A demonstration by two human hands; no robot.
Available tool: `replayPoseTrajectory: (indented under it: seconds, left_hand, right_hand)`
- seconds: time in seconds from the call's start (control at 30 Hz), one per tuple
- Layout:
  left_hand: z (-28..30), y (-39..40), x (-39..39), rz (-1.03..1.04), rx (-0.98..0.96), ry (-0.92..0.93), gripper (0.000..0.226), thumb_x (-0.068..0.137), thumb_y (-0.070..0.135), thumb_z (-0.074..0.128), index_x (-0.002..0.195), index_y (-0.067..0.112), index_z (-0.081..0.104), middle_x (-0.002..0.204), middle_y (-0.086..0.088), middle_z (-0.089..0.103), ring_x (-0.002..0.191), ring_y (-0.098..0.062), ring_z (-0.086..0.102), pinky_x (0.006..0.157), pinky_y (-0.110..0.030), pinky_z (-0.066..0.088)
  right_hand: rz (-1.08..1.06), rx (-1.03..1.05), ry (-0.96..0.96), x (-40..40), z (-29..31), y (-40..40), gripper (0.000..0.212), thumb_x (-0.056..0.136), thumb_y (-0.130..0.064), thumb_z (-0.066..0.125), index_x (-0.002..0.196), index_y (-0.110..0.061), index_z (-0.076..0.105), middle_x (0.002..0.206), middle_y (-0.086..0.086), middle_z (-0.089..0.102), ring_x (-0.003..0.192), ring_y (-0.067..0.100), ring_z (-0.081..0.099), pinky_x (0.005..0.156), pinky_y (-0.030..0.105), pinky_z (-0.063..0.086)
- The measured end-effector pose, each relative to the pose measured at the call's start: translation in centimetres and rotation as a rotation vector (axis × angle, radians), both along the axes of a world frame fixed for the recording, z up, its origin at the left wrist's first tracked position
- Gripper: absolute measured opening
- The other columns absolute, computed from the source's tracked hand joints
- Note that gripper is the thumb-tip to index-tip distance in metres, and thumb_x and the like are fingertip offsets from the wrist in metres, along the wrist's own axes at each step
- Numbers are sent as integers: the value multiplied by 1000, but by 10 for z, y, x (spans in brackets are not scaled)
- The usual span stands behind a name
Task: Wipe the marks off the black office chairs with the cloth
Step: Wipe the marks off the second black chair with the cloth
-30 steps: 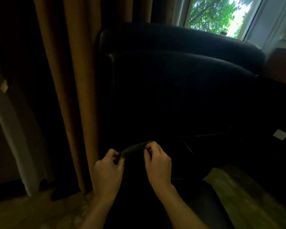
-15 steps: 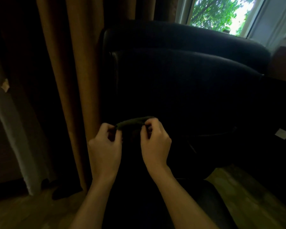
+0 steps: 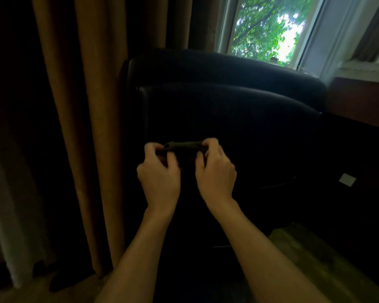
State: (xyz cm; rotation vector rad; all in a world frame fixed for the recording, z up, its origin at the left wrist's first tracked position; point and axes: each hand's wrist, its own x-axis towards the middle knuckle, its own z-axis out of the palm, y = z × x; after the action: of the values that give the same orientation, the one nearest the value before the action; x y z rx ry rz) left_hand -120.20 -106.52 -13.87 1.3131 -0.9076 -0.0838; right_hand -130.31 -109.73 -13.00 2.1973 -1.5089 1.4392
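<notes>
Past the brown curtain, the left hand and right hand each pinch an end of the dark cloth, stretched between them before the black office chair's backrest, below the window.

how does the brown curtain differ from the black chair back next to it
The brown curtain is lighter and hangs in long vertical folds down to the floor; the black chair back is far darker, broad and smooth, with a rounded top edge. The curtain stands left of the chair back. Both are dimly lit, near the window.
</notes>
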Motion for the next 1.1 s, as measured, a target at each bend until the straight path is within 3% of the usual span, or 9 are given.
replayPoseTrajectory:
  seconds: [0.1,0.23,0.43,0.53,0.67,0.8,0.9,1.03,1.1]
  left_hand:
    - [19,-10,3,3,65,-112,26,89,34,70,103,19,54,80,11,61,70,-6,63,66,-28,57]
    - [-12,-5,2,22,151,-177,19,89,20,70,98,19,54,78,4,63,67,-13,67,61,-36,59]
    - [-69,19,-12,-33,241,-152,20,86,12,72,92,18,54,74,3,64,65,-9,65,54,-19,52]
    - [-47,6,-14,-34,196,-163,14,89,15,69,93,17,56,74,3,64,63,-8,63,55,-11,45]
    - [10,-18,-17,-70,87,-123,6,94,19,62,95,16,57,78,2,65,68,-14,68,65,-39,59]
    - [41,-34,-24,-109,69,-79,6,95,21,60,94,19,55,78,6,63,66,-6,67,63,-31,60]
    - [17,-30,-29,-62,134,-133,8,96,20,60,92,18,53,75,10,58,63,0,58,61,-23,53]
    - [-47,-19,-40,-82,224,-177,11,94,20,63,91,16,53,74,4,62,64,-8,64,58,-33,58]
    - [-74,-11,-50,-94,288,-191,11,93,19,64,92,17,54,74,3,63,64,-10,63,57,-36,57]
  right_hand:
    - [-12,-36,61,-3,11,-11,16,98,-25,50,112,-17,53,103,-1,62,75,19,63,51,24,36]
    - [10,-31,54,-1,-26,-5,10,98,-20,52,101,-13,57,98,3,61,68,23,62,51,34,49]
    - [63,97,42,-16,-84,15,7,97,-20,54,95,-14,57,92,1,61,62,18,60,49,32,51]
    - [75,64,29,-19,-53,5,8,98,-16,52,92,-11,55,88,3,59,64,18,57,51,31,48]
    - [48,-64,26,-26,10,-21,7,97,-13,52,92,-9,54,89,6,59,69,22,58,56,35,47]
    - [5,-124,73,-36,38,-41,10,98,-14,50,93,-9,57,88,6,61,71,19,58,60,29,44]
    - [11,-151,129,-44,13,-42,11,98,-15,52,89,-9,55,81,6,60,63,20,58,53,25,37]
    - [60,-145,192,-64,-39,-35,16,96,-18,50,84,-9,53,71,4,57,50,17,55,45,15,28]
    - [81,-114,211,-77,-64,-28,22,98,-22,44,82,-9,53,68,3,55,47,16,53,43,17,30]
